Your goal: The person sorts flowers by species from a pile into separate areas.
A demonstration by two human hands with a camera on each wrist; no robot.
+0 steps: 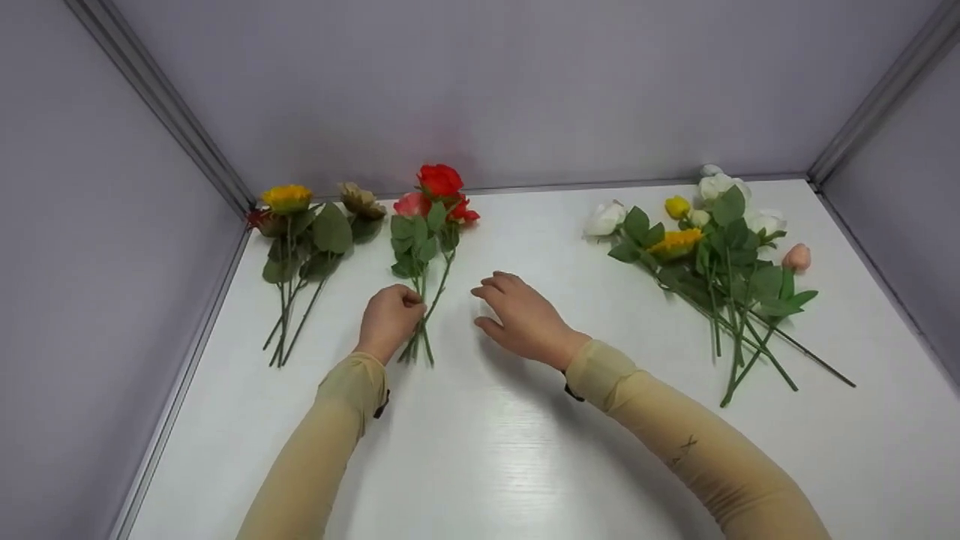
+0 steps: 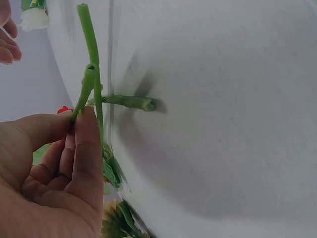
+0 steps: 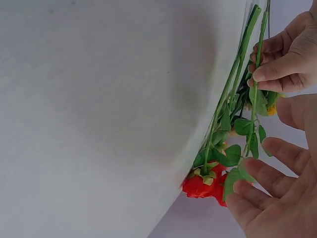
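Observation:
Thumb and fingertips of my left hand (image 1: 390, 321) pinch a green rose stem (image 3: 261, 42) near its lower end. In the left wrist view, that stem's cut end (image 2: 89, 72) sticks out past the fingertips. Two other stems run close by, one with its end (image 2: 148, 104) near the tabletop. The bunch holds red roses (image 1: 440, 181) and a pink rose (image 1: 411, 204) at its far end, with green leaves below the heads. My right hand (image 1: 525, 313) hovers to the right of the stems, fingers spread and relaxed, holding nothing. The pinched stem's head is hidden in the right wrist view.
At the left lies a group with a yellow sunflower (image 1: 286, 198), a tan flower (image 1: 361, 201) and a dark red one. On the right is a larger pile with white roses (image 1: 606, 219), yellow blooms and a peach tulip (image 1: 797, 257). Grey walls (image 1: 480, 90) bound the white table (image 1: 517, 450).

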